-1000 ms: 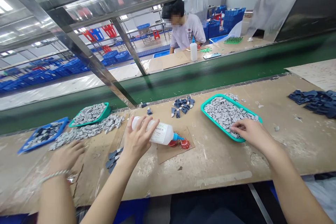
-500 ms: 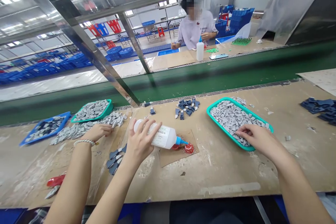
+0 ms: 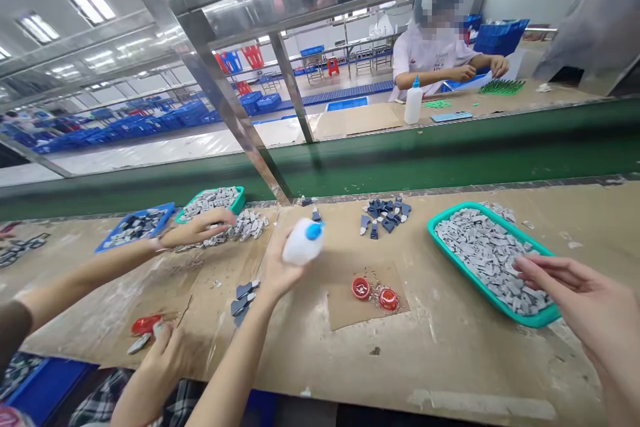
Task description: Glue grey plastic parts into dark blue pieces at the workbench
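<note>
My left hand [image 3: 280, 270] is wrapped around a white squeeze bottle [image 3: 301, 243] with a blue nozzle cap, held above the table with the cap end turned up and right. To its right, two small red dishes [image 3: 361, 288] sit on a cardboard piece [image 3: 345, 310]. My right hand [image 3: 575, 287] has thumb and fingers pinched together at the right side of a green tray [image 3: 450, 267] of small grey plastic pieces [image 3: 480, 257]. What its fingertips hold, if anything, cannot be made out. Dark blue parts with grey tips [image 3: 385, 213] lie behind the dishes.
At left, a co-worker's hands [image 3: 200, 227] work near grey pieces and a red dish [image 3: 146, 325]. A blue tray [image 3: 165, 220] and another green tray [image 3: 240, 200] stand behind. Dark blue parts [image 3: 243, 300] lie left of my forearm. Across the green belt [image 3: 375, 167] sits another person [image 3: 433, 53].
My left hand has lifted the bottle away from the red dishes and turned its nozzle upward. My right hand stays at the green tray. The view has shifted left; the neighbour's second hand now shows.
</note>
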The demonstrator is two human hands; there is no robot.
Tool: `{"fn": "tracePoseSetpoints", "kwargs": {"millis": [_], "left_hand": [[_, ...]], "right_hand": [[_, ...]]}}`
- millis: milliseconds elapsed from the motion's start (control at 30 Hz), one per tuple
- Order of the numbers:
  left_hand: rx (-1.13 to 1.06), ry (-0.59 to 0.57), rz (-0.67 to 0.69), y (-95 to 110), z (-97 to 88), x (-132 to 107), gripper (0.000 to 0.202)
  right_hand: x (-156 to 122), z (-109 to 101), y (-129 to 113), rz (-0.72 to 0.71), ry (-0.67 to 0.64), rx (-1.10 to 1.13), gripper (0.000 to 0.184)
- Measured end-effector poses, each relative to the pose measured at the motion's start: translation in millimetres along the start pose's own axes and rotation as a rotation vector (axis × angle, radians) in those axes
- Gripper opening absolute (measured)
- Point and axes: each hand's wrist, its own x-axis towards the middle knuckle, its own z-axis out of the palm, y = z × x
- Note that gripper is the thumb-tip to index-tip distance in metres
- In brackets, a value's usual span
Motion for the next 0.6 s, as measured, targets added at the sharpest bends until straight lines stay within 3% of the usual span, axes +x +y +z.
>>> {"fn": "tracePoseSetpoints", "kwargs": {"millis": [167,367,600], "left_hand": [[-0.098,0.232,-0.175,-33.1,-8.8,41.3,0.063],[-0.213,0.251,-0.173,-36.6,10.3,70.6,0.057],[-0.203,0.349,-0.147,-49.5,23.0,107.4,0.067]], "right_hand": [[-4.6,5.0,-1.5,0.012,0.016,0.188,0.031],[-21.9,19.2,-7.2,0.104,-0.147,0.262,0.044],[-47.7,46.7,-3.1,0.071,-0.338,0.235,0.032]]}}
